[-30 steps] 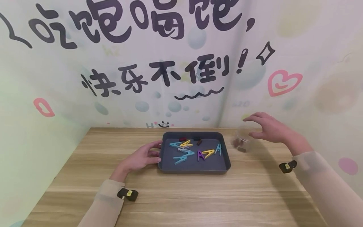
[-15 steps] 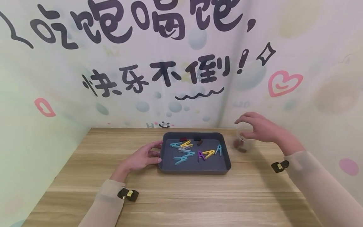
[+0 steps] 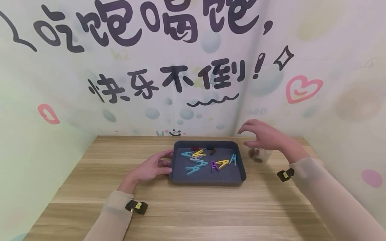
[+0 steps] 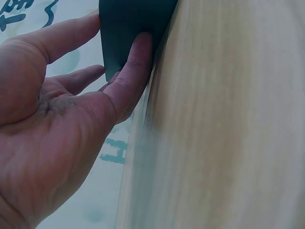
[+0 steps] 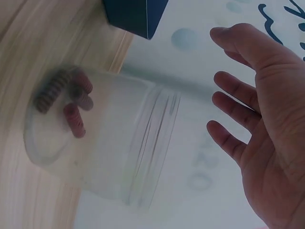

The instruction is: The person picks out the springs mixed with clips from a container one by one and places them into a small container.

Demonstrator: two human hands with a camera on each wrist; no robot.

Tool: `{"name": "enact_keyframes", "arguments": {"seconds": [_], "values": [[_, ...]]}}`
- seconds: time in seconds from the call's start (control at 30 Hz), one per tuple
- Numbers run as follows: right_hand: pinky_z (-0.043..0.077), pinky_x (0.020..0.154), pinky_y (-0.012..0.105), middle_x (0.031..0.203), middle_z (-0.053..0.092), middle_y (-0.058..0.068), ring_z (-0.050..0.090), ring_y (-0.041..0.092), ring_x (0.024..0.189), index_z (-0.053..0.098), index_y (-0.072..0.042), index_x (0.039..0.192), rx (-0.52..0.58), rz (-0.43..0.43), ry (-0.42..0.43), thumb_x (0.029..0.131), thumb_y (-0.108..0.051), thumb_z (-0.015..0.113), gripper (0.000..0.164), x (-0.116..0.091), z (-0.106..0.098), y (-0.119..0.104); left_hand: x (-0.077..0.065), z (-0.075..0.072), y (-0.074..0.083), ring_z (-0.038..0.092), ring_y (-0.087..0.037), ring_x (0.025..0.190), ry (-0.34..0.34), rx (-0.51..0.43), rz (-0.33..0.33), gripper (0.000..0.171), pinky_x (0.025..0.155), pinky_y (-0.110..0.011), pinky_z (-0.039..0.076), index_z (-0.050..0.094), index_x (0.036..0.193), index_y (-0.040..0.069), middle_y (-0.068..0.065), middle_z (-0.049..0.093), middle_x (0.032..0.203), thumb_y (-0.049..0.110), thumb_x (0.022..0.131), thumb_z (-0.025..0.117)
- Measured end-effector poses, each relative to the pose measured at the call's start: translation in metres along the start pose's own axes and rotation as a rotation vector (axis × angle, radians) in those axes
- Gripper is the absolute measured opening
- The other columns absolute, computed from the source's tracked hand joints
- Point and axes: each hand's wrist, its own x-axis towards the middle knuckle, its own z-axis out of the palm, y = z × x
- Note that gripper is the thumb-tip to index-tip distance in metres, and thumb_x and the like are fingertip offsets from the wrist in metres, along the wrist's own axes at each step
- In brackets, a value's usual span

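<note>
A dark grey tray (image 3: 211,178) lies on the table with several clothespins inside: light blue (image 3: 192,170), yellow (image 3: 223,163), purple (image 3: 214,166) and a pale one. Along its far side are three small pieces, dark red (image 3: 195,148), brown (image 3: 212,152) and a dark one. My left hand (image 3: 150,168) touches the tray's left wall with extended fingers; the wrist view shows fingertips against that wall (image 4: 128,24). My right hand (image 3: 265,135) hovers, fingers spread and holding nothing, above a clear plastic jar (image 5: 114,138). Several ribbed red and brown cylinders (image 5: 74,121) sit at the jar's bottom.
The wooden table (image 3: 181,211) meets a printed wall sheet (image 3: 144,117) just behind the tray. The jar stands right of the tray, with a gap between them. Black wrist cameras (image 3: 137,206) are strapped on both sleeves.
My right hand has moved left, from beside the jar to above it and nearer the tray's right edge. The left hand, the tray and its contents look the same.
</note>
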Motion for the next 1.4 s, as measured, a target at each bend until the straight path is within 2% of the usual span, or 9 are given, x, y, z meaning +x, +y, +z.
{"name": "enact_keyframes", "arguments": {"seconds": [0.43,0.73,0.97,1.17,1.4], "values": [[0.049,0.109,0.055,0.136,0.063,0.012,0.055,0.034,0.126,0.076,-0.020,0.117,0.045,-0.026,-0.052,0.091,-0.019,0.084,0.027,0.029,0.013,-0.017,-0.001,0.000,0.001,0.056,-0.045,0.136,0.008,0.007,-0.013,0.076,0.108,-0.046,0.054,0.026,0.164,-0.005,-0.029,0.045,0.155,0.001,0.102,0.069],[0.048,0.110,0.054,0.135,0.063,0.012,0.056,0.034,0.127,0.076,-0.018,0.116,0.021,-0.122,-0.060,0.089,-0.019,0.086,0.028,0.047,0.028,-0.025,-0.001,-0.001,-0.001,0.056,-0.048,0.135,0.001,0.008,0.012,0.076,0.107,-0.043,0.055,0.025,0.163,-0.009,-0.033,0.044,0.154,0.000,0.101,0.068],[0.047,0.111,0.054,0.133,0.063,0.012,0.056,0.033,0.127,0.076,-0.014,0.116,0.020,-0.174,-0.101,0.090,-0.018,0.085,0.027,0.060,0.036,-0.029,0.000,0.000,0.000,0.057,-0.046,0.135,-0.003,0.010,0.008,0.076,0.107,-0.044,0.055,0.025,0.164,-0.007,-0.032,0.043,0.155,-0.001,0.102,0.068],[0.044,0.115,0.053,0.134,0.061,0.010,0.052,0.032,0.133,0.077,-0.016,0.117,0.041,-0.137,-0.176,0.091,-0.018,0.085,0.028,0.070,0.044,-0.029,0.000,0.000,0.002,0.058,-0.044,0.135,0.006,0.015,-0.004,0.076,0.107,-0.046,0.054,0.026,0.165,-0.005,-0.029,0.044,0.155,-0.001,0.102,0.068],[0.050,0.106,0.049,0.131,0.061,0.009,0.054,0.028,0.121,0.077,-0.020,0.114,0.021,-0.157,-0.230,0.090,-0.017,0.085,0.025,0.080,0.054,-0.031,0.001,-0.002,-0.001,0.058,-0.043,0.134,0.002,0.016,-0.002,0.077,0.106,-0.043,0.056,0.026,0.166,-0.002,-0.027,0.044,0.155,0.001,0.102,0.069]]}}
